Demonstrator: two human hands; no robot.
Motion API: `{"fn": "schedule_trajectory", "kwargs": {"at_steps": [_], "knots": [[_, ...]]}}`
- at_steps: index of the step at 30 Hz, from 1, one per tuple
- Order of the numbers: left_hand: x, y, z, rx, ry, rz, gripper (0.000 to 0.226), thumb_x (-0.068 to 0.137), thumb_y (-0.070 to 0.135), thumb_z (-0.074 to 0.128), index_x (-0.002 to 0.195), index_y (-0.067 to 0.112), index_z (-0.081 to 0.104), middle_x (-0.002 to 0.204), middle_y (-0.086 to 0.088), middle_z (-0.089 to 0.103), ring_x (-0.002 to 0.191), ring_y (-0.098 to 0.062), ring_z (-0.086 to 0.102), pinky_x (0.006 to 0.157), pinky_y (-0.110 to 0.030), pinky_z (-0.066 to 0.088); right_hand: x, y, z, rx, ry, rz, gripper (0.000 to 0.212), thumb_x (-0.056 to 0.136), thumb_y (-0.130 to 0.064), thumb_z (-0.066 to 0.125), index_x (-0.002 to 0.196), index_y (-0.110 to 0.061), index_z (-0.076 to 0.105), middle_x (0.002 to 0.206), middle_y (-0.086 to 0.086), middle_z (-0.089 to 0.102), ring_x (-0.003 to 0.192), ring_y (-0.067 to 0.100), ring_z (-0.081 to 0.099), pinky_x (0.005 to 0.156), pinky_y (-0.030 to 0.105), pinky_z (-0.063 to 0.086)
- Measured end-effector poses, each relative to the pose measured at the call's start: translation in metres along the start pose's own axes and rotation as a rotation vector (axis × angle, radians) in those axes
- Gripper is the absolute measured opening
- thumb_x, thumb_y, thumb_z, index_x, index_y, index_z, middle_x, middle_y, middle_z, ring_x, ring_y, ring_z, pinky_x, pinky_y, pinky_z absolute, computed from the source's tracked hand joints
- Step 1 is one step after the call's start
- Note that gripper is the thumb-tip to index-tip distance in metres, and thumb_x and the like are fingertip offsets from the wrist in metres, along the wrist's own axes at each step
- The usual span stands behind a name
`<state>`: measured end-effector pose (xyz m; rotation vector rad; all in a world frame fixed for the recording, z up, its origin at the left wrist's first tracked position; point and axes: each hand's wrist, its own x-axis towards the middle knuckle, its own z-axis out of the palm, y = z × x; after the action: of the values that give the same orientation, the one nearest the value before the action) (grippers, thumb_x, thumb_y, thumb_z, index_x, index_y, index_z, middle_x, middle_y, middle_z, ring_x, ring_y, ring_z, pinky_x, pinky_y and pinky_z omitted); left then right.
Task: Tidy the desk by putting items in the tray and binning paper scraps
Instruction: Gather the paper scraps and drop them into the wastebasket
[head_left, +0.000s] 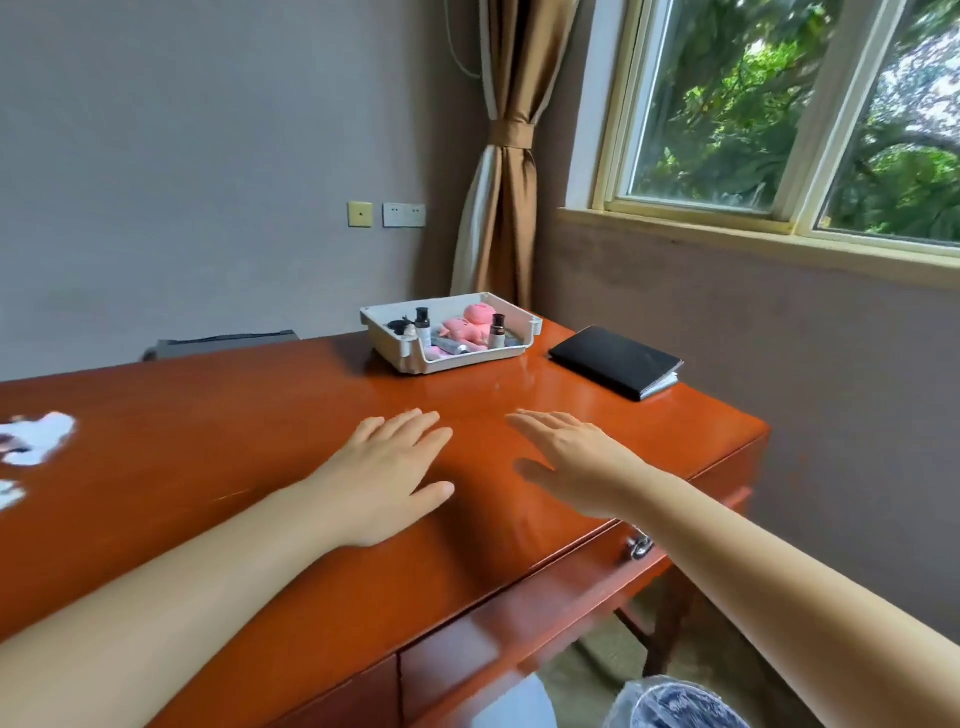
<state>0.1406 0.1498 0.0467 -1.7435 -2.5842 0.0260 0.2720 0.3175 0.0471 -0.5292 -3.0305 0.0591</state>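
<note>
A white tray (519, 346) stands at the far side of the red-brown desk (260, 415). Inside it are a pink plush toy (467, 325), two small dark-capped bottles (423, 327) and other small items. My left hand (387, 473) lies flat on the desk, fingers spread, holding nothing. My right hand (571, 460) hovers just beside it, palm down and empty. White paper scraps (36, 439) lie blurred at the desk's left edge of view. A bin with a clear liner (675, 701) shows at the bottom, below the desk front.
A black notebook (618, 362) lies on the desk's far right corner. A drawer with a metal handle (639, 547) runs along the desk front. A wall, a tied curtain (506, 156) and a window stand behind the desk.
</note>
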Motion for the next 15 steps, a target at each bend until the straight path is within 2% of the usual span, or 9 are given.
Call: {"fn": "schedule_trajectory", "kwargs": {"at_steps": [7,12,15], "knots": [[-0.069,-0.085,0.021,0.015,0.018,-0.281,0.064,0.096,0.054,0.023,0.151,0.030,0.003,0.160,0.007,-0.005,0.148,-0.015,-0.005,0.119,-0.038,0.002,0.063,-0.097,0.032,0.106,-0.075,-0.172,0.059,0.098,-0.041,0.037,0.150,-0.024,0.016,0.158,0.000,0.020,0.145,0.022,0.019,0.117,0.041,0.022],[-0.115,-0.145,0.039,0.033,0.122,-0.449,0.065,0.094,0.057,0.020,0.151,0.032,-0.001,0.160,0.009,-0.008,0.147,-0.012,-0.009,0.118,-0.036,-0.001,0.099,-0.172,0.056,0.126,-0.111,-0.289,0.060,0.097,-0.042,0.037,0.150,-0.024,0.015,0.158,0.001,0.019,0.144,0.026,0.020,0.117,0.042,0.023],[-0.140,-0.182,0.049,0.043,0.141,-0.540,0.065,0.095,0.056,0.019,0.151,0.030,-0.001,0.160,0.008,-0.007,0.147,-0.012,-0.010,0.119,-0.038,0.000,0.117,-0.212,0.067,0.151,-0.134,-0.349,0.060,0.098,-0.043,0.037,0.150,-0.024,0.013,0.159,0.004,0.014,0.146,0.027,0.014,0.118,0.044,0.020]]}}
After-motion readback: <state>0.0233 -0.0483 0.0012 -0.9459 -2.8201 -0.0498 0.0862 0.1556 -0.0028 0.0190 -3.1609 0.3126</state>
